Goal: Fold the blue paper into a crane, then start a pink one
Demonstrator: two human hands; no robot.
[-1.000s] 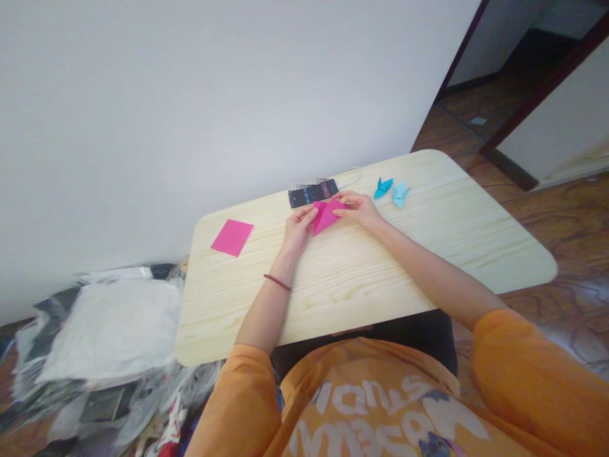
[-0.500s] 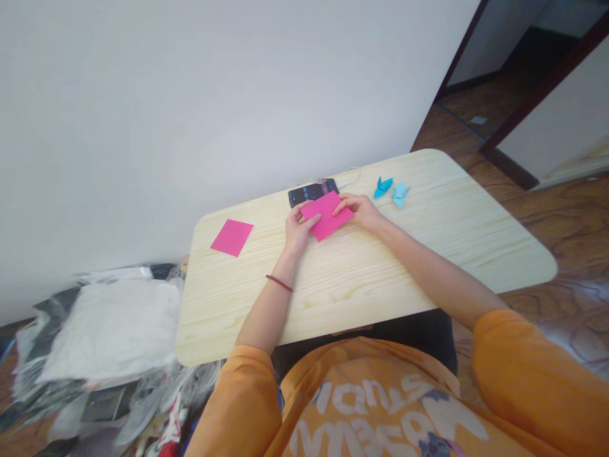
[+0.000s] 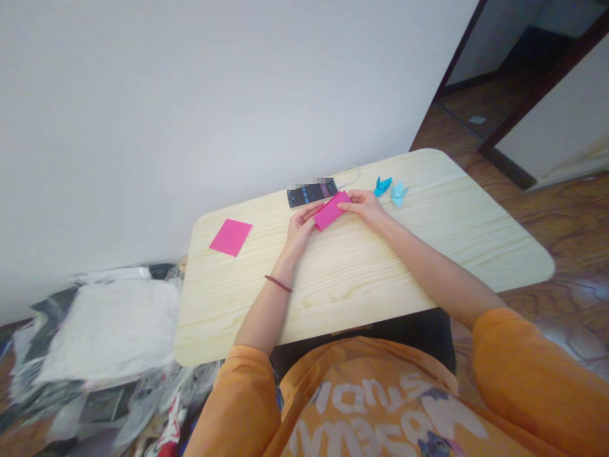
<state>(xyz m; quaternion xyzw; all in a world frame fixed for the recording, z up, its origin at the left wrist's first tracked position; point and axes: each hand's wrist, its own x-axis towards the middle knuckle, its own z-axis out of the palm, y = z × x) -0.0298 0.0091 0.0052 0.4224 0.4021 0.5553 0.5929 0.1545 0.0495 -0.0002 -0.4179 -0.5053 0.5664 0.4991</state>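
A pink paper sheet (image 3: 330, 210), folded into a narrow strip, lies on the light wooden table (image 3: 361, 273) between my hands. My left hand (image 3: 299, 230) pinches its near-left end. My right hand (image 3: 365, 207) pinches its far-right end with thumb and fingers. Both hands rest on the tabletop just in front of a black phone (image 3: 311, 192).
A stack of pink paper squares (image 3: 231, 237) lies at the table's left. Two blue folded paper figures (image 3: 391, 189) sit right of my right hand. A white cable runs from the phone. Bags and clutter (image 3: 104, 343) fill the floor at left; a doorway is at right.
The pink paper went from a triangle shape to an open square, and is now folded in half into a narrow strip. My hands stayed in the same place.
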